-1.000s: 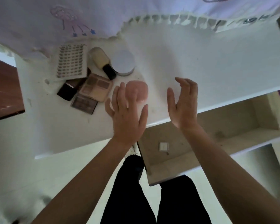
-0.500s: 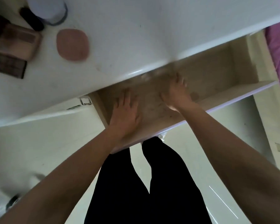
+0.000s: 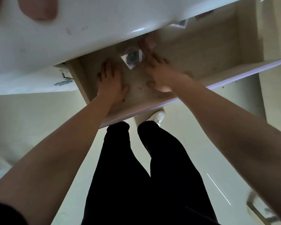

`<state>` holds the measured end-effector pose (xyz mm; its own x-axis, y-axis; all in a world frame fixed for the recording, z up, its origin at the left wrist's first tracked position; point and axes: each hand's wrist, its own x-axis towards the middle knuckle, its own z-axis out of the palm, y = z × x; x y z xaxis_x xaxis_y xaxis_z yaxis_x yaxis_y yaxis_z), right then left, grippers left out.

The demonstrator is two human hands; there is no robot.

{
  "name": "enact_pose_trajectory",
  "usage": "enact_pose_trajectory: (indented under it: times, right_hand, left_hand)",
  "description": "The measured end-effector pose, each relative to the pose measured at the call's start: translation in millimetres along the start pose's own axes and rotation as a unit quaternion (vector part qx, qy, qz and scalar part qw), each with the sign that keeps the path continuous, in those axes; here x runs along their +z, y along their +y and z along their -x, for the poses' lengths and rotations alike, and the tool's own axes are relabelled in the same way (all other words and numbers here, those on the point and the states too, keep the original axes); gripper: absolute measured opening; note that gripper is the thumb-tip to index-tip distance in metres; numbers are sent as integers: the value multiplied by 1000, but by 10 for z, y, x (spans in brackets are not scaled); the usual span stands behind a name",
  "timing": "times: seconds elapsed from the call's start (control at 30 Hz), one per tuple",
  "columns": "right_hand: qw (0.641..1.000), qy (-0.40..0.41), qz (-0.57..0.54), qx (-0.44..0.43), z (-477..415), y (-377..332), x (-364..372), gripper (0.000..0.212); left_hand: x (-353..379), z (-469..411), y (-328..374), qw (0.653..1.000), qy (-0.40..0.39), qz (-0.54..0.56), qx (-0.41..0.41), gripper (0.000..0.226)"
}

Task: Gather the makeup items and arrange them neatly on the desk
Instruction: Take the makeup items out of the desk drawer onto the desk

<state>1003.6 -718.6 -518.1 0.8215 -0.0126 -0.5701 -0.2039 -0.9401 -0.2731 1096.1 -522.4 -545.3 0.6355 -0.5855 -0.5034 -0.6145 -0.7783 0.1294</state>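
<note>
Reaching into the open drawer (image 3: 201, 51) under the surface (image 3: 104, 25), you have both hands on its floor. Your left grip (image 3: 111, 80) lies flat at centre frame, fingers straight and together, clasping nothing; it looks like a brace while the other hand works. Your right grip (image 3: 159, 70) is spread, thumb splayed toward the lower frame. Its blurred fingertips sit at the right edge of a small clear packet (image 3: 132, 56), probably to drag it forward; real contact I cannot tell.

The packet lies flat just beyond both hands, near the drawer's shadowed back. It is roughly square, so it has no true long axis. It sits turned like a diamond, one corner toward the lower frame, with something dark and round inside.

A pink rounded item (image 3: 37, 8) already rests on the surface at upper left.
</note>
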Motion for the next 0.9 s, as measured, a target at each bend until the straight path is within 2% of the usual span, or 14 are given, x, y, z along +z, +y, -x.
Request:
enact_pose_trajectory:
  times: [0.07, 0.13, 0.2, 0.3, 0.37, 0.43, 0.6, 0.67, 0.77, 0.9]
  right_hand:
    - [999, 4, -31, -13, 106, 83, 38, 69]
    - [994, 40, -96, 14, 139, 218, 29, 62]
    - [983, 92, -125, 96, 78, 406, -32, 60]
    - [965, 104, -106, 218, -94, 655, -149, 70]
    - [961, 110, -87, 240, -214, 763, -212, 79]
    - [972, 99, -61, 205, -326, 855, -210, 81]
    - [986, 56, -62, 143, -231, 698, -138, 79]
    - [990, 40, -57, 121, -55, 548, -77, 69]
    - [993, 78, -35, 82, 97, 401, 3, 52]
    - [993, 77, -60, 73, 29, 389, -9, 63]
  left_hand:
    - [-33, -64, 155, 999, 24, 26, -9, 91]
    - [-40, -116, 300, 998, 43, 42, -11, 88]
    - [-16, -171, 377, 999, 30, 15, 10, 90]
    - [26, -234, 382, 999, -12, -15, 27, 107]
    - [26, -237, 384, 999, -18, -9, 25, 117]
    - [21, -215, 399, 1000, -9, -1, 18, 115]
    - [20, -189, 425, 998, 54, -5, 8, 92]
    - [-19, -171, 468, 998, 61, -8, 15, 86]
    - [-80, -140, 511, 999, 44, -9, 27, 82]
    - [-99, -130, 459, 998, 53, -8, 44, 78]
